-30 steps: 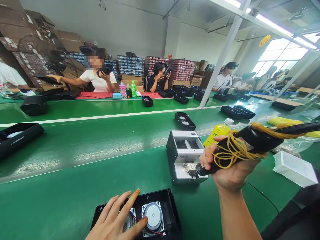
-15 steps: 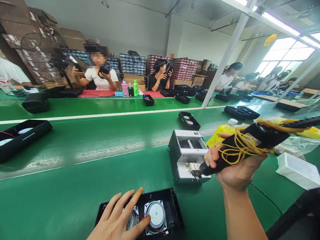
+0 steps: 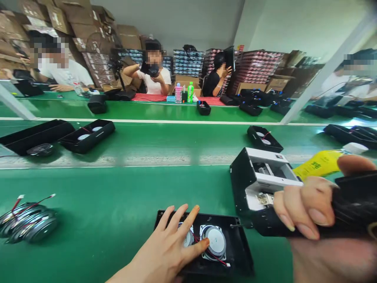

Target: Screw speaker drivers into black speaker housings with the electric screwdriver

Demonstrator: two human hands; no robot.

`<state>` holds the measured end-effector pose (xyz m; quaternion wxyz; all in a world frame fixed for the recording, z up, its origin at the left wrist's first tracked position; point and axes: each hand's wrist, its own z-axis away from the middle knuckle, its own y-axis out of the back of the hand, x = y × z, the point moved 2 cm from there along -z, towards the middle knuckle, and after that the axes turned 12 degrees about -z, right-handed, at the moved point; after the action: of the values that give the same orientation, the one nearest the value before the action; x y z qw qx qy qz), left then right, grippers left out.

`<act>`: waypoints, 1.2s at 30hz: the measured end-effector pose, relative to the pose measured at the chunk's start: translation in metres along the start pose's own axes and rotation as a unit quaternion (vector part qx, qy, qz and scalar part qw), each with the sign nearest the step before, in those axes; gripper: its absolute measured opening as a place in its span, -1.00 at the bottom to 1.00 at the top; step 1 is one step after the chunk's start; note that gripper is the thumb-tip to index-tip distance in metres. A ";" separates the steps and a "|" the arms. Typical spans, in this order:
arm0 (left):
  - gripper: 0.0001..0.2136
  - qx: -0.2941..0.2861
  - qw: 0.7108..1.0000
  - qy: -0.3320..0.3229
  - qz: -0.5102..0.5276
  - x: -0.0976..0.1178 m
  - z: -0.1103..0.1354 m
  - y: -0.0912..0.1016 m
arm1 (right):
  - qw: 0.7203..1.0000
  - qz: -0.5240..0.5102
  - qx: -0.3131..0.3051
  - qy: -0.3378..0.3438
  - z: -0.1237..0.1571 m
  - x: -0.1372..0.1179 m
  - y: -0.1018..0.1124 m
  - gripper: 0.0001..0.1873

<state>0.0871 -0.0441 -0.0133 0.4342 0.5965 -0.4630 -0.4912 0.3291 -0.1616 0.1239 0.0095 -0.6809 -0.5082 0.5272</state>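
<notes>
My left hand (image 3: pixel 169 239) lies with fingers spread over a black speaker housing (image 3: pixel 240 253), its fingertips and thumb on the round speakers. One silver speaker (image 3: pixel 216 240) with a red-and-black wire shows plainly; the other is partly covered. Wrapped round a black electric screwdriver (image 3: pixel 273 224), my right hand (image 3: pixel 306 204) is closed. The tool lies nearly level, its thin bit pointing left over the housing's far right corner; I cannot tell whether the tip touches a screw. Just behind the tool stands a black-and-white screw feeder (image 3: pixel 243 182).
Wired speakers (image 3: pixel 32 222) are stacked at the left. Further housings (image 3: pixel 88 137) lie along the bench's far strip, one (image 3: pixel 265 138) behind the feeder. A yellow bottle (image 3: pixel 319 163) leans at the right. Several people sit across the bench, before stacked cartons (image 3: pixel 82 31).
The screwdriver has moved from the feeder's front down to the housing's far right corner. My left hand stays on the housing. The view has turned left, bringing the stacked speakers into sight.
</notes>
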 end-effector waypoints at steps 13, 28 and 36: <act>-0.21 -0.046 0.994 0.031 0.099 0.002 -0.004 0.022 | 0.981 -0.080 -0.103 -0.145 0.024 0.085 -0.035 -0.21; -0.21 -0.051 0.993 0.019 0.107 0.000 -0.009 0.031 | 0.981 -0.062 -0.106 -0.152 0.024 0.093 -0.031 -0.19; -0.29 0.016 1.000 0.013 0.017 0.003 -0.008 0.016 | 0.965 -0.102 -0.128 -0.206 0.034 0.098 -0.030 -0.22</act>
<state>0.0932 -0.0500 0.0029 0.4389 0.6014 -0.4756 -0.4685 0.2764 -0.0963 0.0559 -0.1290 -0.4977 -0.6288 0.5832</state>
